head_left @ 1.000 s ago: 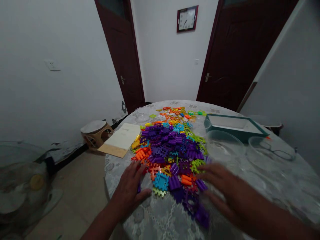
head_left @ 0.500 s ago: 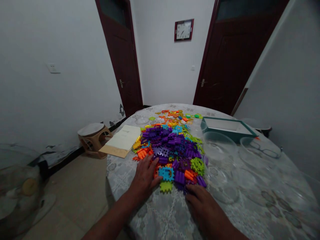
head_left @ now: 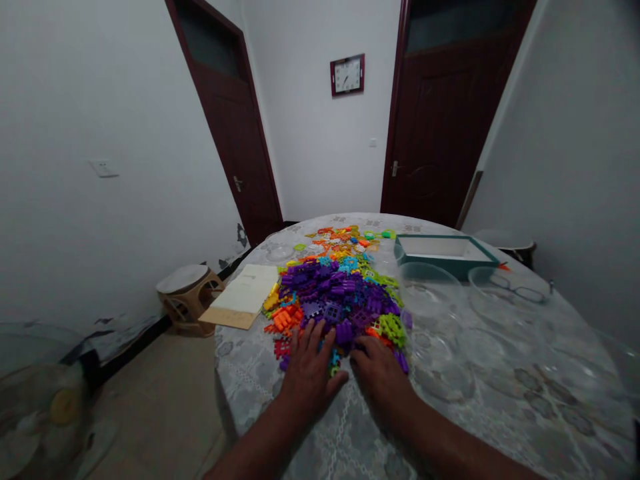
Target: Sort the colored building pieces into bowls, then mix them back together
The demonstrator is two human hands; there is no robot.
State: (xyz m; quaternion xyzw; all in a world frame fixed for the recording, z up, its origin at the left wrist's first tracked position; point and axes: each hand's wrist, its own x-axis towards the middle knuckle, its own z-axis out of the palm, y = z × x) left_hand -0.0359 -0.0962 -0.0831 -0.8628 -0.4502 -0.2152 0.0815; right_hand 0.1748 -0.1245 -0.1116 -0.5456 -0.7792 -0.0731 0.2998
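Note:
A heap of colourful plastic building pieces, mostly purple, lies on the table in front of me. My left hand rests on its near edge, fingers spread and thumb out to the right, over blue and green pieces. Beside it, my right hand has its fingers bent and pressed together against the near right edge. Whatever its fingertips hold, if anything, is hidden. A purple ridged piece lies just beyond the gap between both hands. Orange pieces lie to the left, and a lime-green piece to the right.
Clear plastic bowls stand right of the heap. Behind them is a green-edged box, with eyeglasses farther right. A pale sheet with a tan lower edge lies left. The round table has a patterned cloth. A stool stands left.
My left hand has moved right and toward me, now covering the blue and green pieces. My right hand has shifted left and forward, closer to the left. The view has tilted slightly.

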